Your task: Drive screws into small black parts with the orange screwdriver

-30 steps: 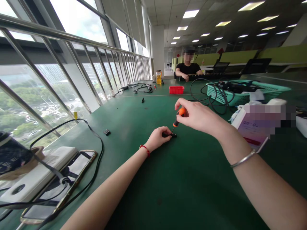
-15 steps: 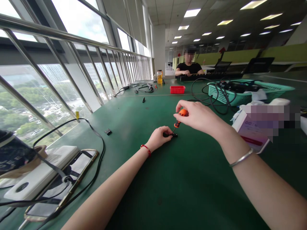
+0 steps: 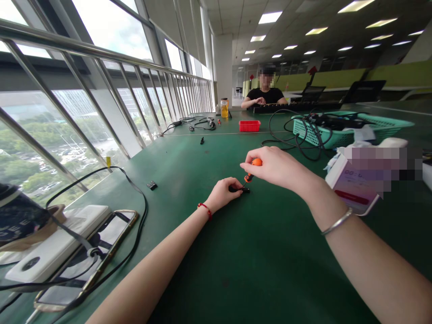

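My right hand (image 3: 268,163) is closed round the orange and black handle of a screwdriver (image 3: 249,177), which leans with its shaft pointing down and left. The tip reaches a small black part (image 3: 246,190) lying on the green table; whether it sits in a screw is too small to tell. Fingers of my left hand (image 3: 224,192) press on that black part and hold it against the table top. Much of the part is hidden under those fingers. Farther left lies another small black piece (image 3: 152,185), apart from both hands.
A red tray (image 3: 249,126), a jar of amber liquid (image 3: 224,108) and cables (image 3: 205,122) stand farther back. Right: a teal basket (image 3: 326,138) with cables and a propped white-edged screen (image 3: 354,189). Left: a phone (image 3: 62,294) and white power bank (image 3: 64,245). A person (image 3: 265,95) sits opposite.
My right hand has dropped slightly and turned on the screwdriver handle, its fingers now more folded over it. My left hand stays in place. The person opposite has shifted a hand.
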Motion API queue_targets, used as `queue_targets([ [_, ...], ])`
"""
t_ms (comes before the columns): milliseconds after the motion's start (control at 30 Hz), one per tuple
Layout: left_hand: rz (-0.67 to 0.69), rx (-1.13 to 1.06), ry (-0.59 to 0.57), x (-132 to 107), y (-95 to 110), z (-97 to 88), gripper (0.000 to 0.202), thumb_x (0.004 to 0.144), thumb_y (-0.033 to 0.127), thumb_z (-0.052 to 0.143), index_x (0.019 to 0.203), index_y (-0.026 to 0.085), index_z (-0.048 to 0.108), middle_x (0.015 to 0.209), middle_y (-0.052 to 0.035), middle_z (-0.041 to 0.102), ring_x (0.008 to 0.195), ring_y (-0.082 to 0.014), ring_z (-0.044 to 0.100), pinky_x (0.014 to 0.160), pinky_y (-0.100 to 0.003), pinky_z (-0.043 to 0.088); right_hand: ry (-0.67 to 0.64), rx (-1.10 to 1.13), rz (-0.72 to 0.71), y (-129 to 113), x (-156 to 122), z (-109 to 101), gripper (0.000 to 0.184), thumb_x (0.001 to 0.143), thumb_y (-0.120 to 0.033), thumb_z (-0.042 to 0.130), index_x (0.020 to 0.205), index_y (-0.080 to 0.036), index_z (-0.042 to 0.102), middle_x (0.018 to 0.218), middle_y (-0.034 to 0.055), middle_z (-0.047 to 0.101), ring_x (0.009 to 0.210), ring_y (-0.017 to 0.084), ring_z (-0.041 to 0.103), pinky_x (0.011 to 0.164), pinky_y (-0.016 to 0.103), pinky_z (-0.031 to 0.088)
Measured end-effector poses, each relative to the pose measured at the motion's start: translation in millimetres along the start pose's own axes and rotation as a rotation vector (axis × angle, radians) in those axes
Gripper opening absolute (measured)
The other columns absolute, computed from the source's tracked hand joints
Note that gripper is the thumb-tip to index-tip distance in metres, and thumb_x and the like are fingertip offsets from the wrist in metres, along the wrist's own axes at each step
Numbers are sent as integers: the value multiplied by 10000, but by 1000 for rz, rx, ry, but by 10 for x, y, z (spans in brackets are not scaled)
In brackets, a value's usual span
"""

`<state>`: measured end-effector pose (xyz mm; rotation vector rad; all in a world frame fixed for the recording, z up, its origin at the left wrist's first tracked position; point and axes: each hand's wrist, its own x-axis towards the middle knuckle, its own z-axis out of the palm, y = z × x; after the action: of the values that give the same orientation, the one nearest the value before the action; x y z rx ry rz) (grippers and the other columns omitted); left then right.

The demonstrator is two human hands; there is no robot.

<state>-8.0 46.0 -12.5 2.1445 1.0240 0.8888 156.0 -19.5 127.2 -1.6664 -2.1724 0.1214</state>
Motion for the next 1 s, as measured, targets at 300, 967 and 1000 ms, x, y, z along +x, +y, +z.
queue_targets([
  [300,5,0,7,3,-19,9,91,724,197,621,786,139,652,783,-29,667,733,-137,602,719,-248,492,5,46,-44,-2,9,22,151,757,-362,557,823,-237,612,723,-9,624,611,124,505,550,244,314],
  [967,-26,39,-11,-6,48,-18,126,716,187,617,815,146,682,805,-32,684,746,-137,613,711,-239,492,72,44,78,172,102,43,244,702,-352,499,582,-211,659,577,15,583,553,135,447,520,272,278],
  [1000,-25,39,-11,-5,44,-19,127,717,190,617,816,147,683,803,-31,684,746,-137,613,712,-238,493,71,48,80,183,108,50,247,701,-352,497,580,-210,658,582,15,588,556,136,449,522,272,280],
])
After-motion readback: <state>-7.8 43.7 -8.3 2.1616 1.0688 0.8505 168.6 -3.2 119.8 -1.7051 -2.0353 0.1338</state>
